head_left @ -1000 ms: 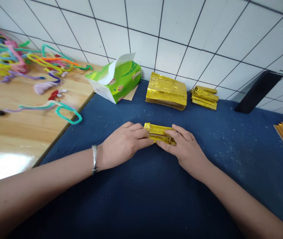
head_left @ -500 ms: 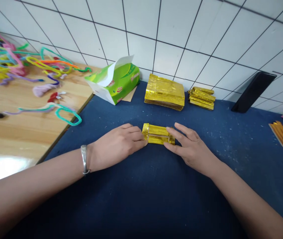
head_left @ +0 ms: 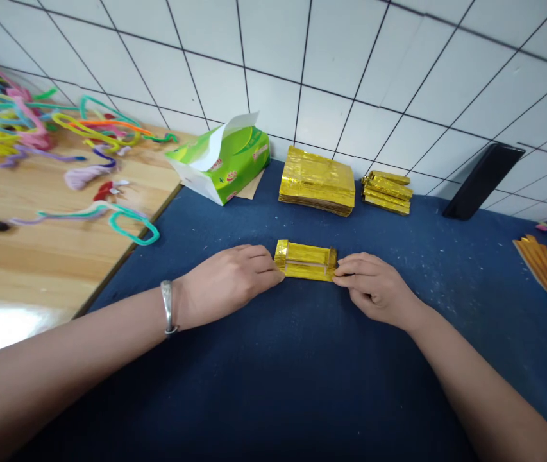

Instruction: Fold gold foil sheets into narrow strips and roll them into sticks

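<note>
A folded gold paper piece (head_left: 306, 260) lies flat on the dark blue surface, with a seam along its middle and a folded band at each end. My left hand (head_left: 235, 279) grips its left end, fingers pressed together. At the right end, my right hand (head_left: 379, 289) pinches the edge with closed fingers. Behind the piece sits a stack of gold paper sheets (head_left: 317, 179), and to the right of that stack lie several folded gold strips (head_left: 387, 191).
A green tissue pack (head_left: 235, 160) and a black phone (head_left: 485, 179) leaning on the tiled wall stand at the back. Orange-gold strips (head_left: 545, 266) lie at the far right. Colourful pipe cleaners (head_left: 95, 125) cover part of the wooden table (head_left: 37, 256) at left.
My right hand has gone from spread fingers over the right end to a closed pinch at its edge. My left hand has stayed at the left end.
</note>
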The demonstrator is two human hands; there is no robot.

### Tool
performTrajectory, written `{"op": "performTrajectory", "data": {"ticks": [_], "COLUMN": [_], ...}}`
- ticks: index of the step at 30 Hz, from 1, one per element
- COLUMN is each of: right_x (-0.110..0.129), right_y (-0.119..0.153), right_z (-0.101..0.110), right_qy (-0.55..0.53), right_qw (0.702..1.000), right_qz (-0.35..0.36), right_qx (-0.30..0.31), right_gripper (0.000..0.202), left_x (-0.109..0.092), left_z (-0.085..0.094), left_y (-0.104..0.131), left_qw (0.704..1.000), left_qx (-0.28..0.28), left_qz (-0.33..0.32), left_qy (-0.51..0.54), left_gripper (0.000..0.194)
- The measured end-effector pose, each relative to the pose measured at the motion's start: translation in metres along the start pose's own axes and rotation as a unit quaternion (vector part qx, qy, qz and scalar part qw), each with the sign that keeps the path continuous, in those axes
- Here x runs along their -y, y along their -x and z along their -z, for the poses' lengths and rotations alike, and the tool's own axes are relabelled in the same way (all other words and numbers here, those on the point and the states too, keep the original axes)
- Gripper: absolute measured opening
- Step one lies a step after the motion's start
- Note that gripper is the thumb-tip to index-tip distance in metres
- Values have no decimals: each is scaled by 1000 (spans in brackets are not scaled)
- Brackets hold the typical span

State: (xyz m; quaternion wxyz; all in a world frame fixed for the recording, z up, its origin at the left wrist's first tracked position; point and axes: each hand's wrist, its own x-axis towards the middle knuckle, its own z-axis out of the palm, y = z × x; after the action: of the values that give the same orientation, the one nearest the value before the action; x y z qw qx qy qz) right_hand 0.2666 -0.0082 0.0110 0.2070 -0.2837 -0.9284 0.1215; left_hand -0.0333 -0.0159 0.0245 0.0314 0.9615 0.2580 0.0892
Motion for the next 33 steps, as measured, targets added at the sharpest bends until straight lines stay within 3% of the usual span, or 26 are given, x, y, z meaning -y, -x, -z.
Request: {"op": "performTrajectory", "data": {"ticks": [8,13,22,33], "right_x": [12,17,21,17], "right_y": [-6,-10,-6,-8], "right_z": [-4,-9,-19,-20], "right_qy": [21,75,155,170], "right_qw": [999,993,986,983], "right_qz": [-43,-85,-63,-75], "right_qx": [10,16,22,7], "right_gripper": [17,15,22,23], "left_x": [9,12,13,12], "left_z": [-18,-17,-16,-20], "left_y": [-3,-5,-6,-6], "left_qw": [995,983,980,986], "left_qx": [-75,-102,-87,-77], "left_qz": [47,89,91,76], "left_qy": [55,124,156,126], "left_gripper": [24,23,21,20]}}
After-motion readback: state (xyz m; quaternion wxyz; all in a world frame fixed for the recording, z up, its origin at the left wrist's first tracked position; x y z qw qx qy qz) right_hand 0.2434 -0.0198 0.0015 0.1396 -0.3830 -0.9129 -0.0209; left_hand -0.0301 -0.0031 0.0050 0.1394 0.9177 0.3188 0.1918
